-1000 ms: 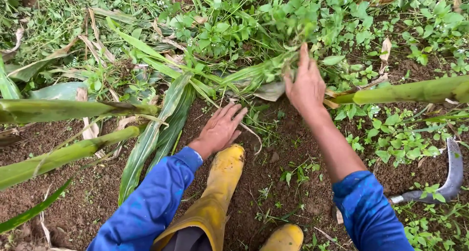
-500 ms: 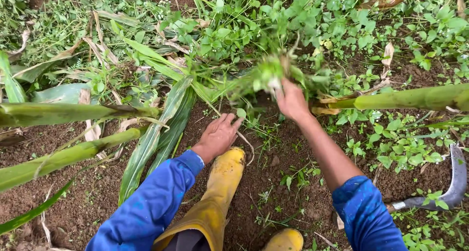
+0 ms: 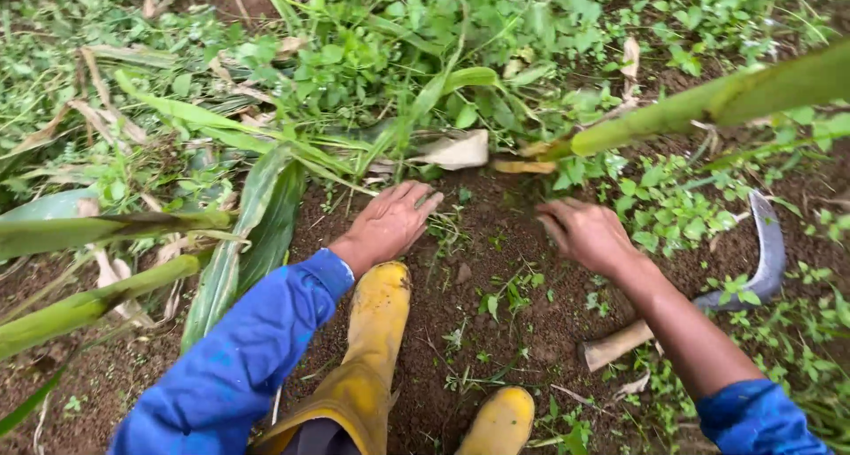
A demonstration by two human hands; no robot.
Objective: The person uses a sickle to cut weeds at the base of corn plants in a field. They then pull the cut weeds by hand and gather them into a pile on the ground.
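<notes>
- While both hands hover low over bare brown soil, neither grips anything: the left hand (image 3: 390,220) lies palm down with fingers spread and straight, fingertips touching the dirt just beyond the toe of the yellow rubber boot (image 3: 376,309).
- The right hand (image 3: 586,234) is loosely cupped, fingers half curled and apart, empty, held just above the ground among small weed seedlings (image 3: 509,294).
- Nearest the right hand is a sickle (image 3: 768,247): its curved grey blade lies flat on the soil to the right of the wrist, tip pointing away from the person toward the upper right, while its pale wooden handle (image 3: 617,344) points back toward the lower left and passes under the right forearm. The long axis runs diagonally, lower left to upper right.
- Both forearms wear blue sleeves (image 3: 235,366); the right one is pushed up past the wrist.
- A second yellow boot toe (image 3: 503,420) shows at the bottom edge.
- Cut green stalks (image 3: 88,304) lie to the left, pointing roughly left to right; another thick green stalk (image 3: 708,105) slants across the upper right.
- Long flat leaves (image 3: 257,216) and a pale dry husk (image 3: 459,150) lie beyond the left hand.
- Leafy green weeds (image 3: 372,57) fill the far ground.
- No packages, labels or signs show.
</notes>
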